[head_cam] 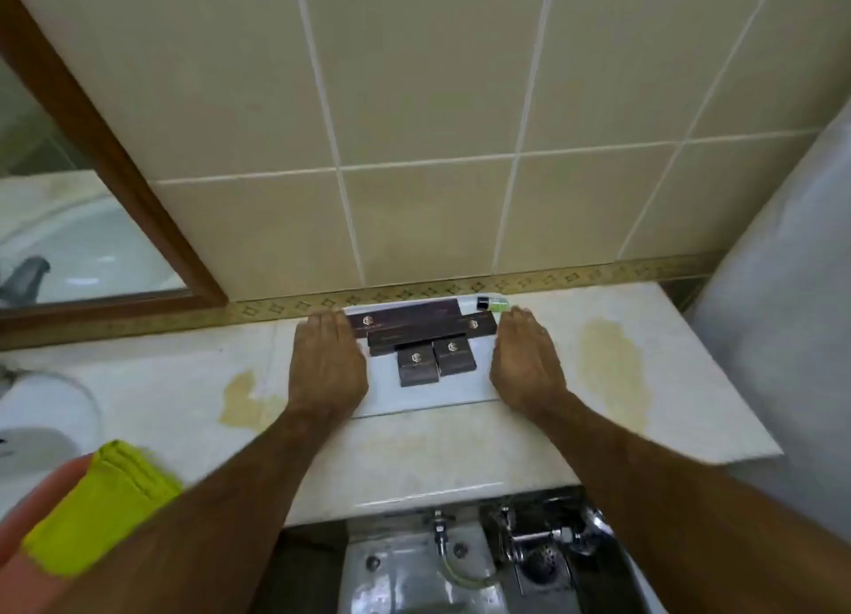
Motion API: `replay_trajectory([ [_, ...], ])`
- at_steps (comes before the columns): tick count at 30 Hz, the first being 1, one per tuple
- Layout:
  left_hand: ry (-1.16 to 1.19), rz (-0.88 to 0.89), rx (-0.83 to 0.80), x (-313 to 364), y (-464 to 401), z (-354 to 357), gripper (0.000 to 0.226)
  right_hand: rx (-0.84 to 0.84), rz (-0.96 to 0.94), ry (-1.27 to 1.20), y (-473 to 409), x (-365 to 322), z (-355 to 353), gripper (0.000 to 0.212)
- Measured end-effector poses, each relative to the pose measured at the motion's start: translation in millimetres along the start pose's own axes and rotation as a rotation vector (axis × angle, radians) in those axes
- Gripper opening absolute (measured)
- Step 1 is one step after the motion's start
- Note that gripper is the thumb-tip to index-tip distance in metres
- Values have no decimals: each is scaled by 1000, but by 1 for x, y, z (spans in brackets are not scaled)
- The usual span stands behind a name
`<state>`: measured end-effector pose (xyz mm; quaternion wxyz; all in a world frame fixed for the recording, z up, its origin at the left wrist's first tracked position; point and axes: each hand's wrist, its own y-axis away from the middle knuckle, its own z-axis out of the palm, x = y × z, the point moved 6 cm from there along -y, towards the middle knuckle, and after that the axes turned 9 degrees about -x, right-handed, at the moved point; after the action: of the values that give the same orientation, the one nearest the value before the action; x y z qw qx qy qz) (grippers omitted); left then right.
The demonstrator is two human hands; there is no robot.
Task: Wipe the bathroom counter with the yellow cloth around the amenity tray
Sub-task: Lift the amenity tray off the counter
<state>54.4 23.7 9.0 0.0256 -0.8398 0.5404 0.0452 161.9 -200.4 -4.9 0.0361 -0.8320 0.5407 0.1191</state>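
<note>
A white amenity tray point(428, 397) sits at the back of the pale marble counter point(414, 457), against the tiled wall. Several dark brown boxes point(414, 325) and a small bottle with a black cap point(489, 303) lie on the tray. My left hand point(327, 369) lies over the tray's left edge. My right hand point(525, 364) presses against its right edge. Both have straight fingers held together, clasping the tray between them. The yellow cloth point(101, 507) lies folded at the lower left on a blurred pink surface, apart from both hands.
Yellowish stains mark the counter left point(244, 399) and right point(608, 364) of the tray. A white sink point(41, 424) is at the far left under a brown-framed mirror point(92, 153). Metal pipes and a drain point(529, 553) show below the counter's front edge. A white surface point(783, 337) rises at the right.
</note>
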Motion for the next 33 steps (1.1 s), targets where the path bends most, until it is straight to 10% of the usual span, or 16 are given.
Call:
replay_trajectory([
  [5, 329, -341, -122, -19, -6, 26, 27, -74, 382, -142, -21, 35, 0, 25],
  [12, 529, -498, -212, -31, -17, 23, 21, -161, 443, -284, -36, 42, -6, 20],
  [18, 397, -218, -149, 10, -45, -20, 14, -39, 518, -378, 16, 103, -42, 8],
  [33, -6, 537, -45, 398, -112, -61, 21, 296, 1198, -879, 189, 232, -7, 22],
])
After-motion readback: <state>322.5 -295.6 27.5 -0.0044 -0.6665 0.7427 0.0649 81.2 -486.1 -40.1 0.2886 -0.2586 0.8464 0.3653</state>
